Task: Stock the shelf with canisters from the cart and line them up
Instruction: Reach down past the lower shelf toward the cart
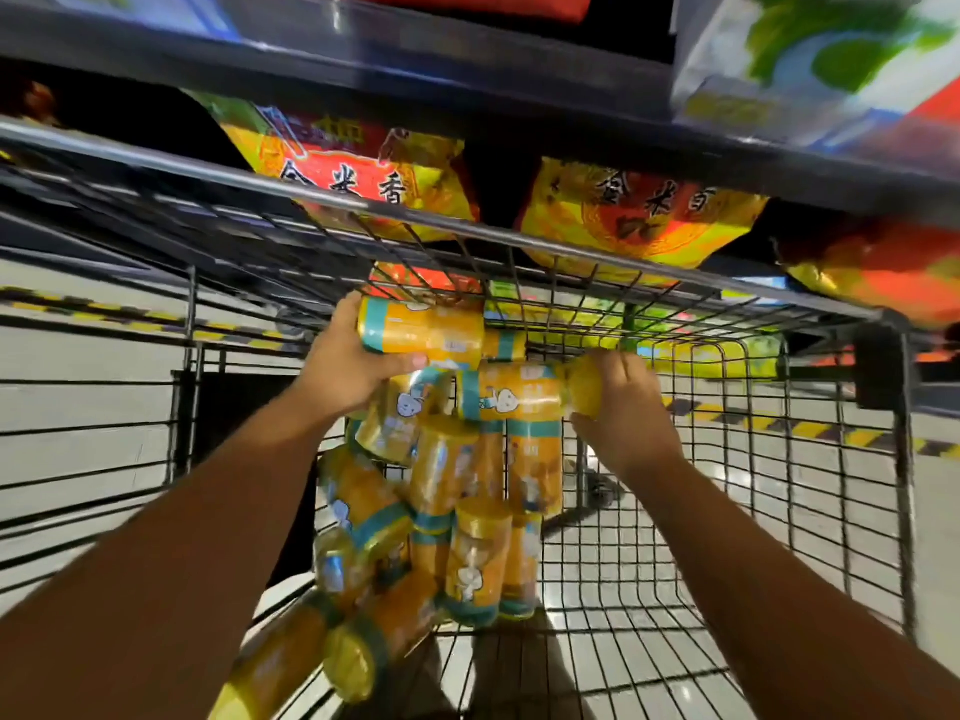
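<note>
Both my hands are inside a black wire cart (727,537). My left hand (348,363) grips a yellow canister with teal bands (431,332), held sideways near the cart's far wall. My right hand (621,402) grips the yellow lid end of a second canister (511,397), also lying sideways, just below and right of the first. Beneath them several more yellow canisters (441,511) lie heaped along the cart's left half, some upright, some tipped. The dark shelf (467,80) runs across the top of the view.
Yellow and red snack bags (363,174) lie on the lower shelf behind the cart's far rim (519,236). A white and green package (821,59) sits on the upper shelf at the right. Black and yellow floor tape (779,423) shows through the wire.
</note>
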